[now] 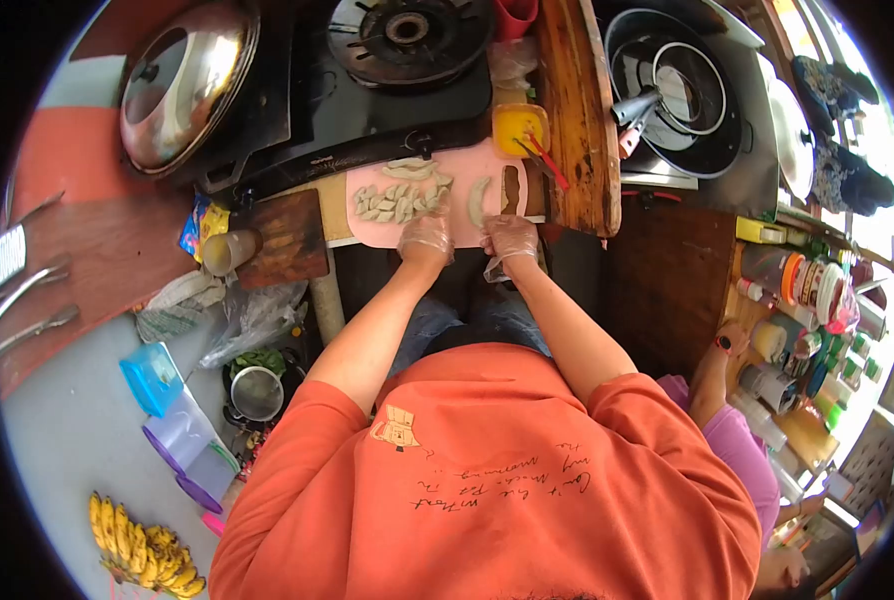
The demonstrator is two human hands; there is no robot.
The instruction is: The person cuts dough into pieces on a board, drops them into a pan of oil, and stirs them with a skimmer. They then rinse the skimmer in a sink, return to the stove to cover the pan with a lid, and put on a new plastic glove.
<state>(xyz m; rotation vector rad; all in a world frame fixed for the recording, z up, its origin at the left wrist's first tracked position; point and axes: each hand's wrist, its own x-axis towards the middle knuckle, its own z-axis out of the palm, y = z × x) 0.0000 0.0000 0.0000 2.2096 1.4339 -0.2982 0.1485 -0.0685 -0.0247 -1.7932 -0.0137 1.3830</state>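
A pink cutting board [470, 167] lies in front of the stove. Pale slices [392, 203] are grouped on its left part, with longer pale pieces [409, 170] just above them. My left hand [427, 238], in a clear plastic glove, rests at the lower right of the slices; its fingertips are partly hidden. My right hand [512, 240], also gloved, is at the board's right edge, its fingers bent together below a curved pale piece [479, 200] and a knife [510, 190] with a brown-stained surface. What the fingers hold is too small to make out.
Beyond the board is a black stove [387, 110]; a yellow container [520, 130] with red-handled tools stands behind right. A cup [231, 252] sits left. A large pan [667, 95] is at the upper right. Another person in pink [742, 450] is at the right, near jars.
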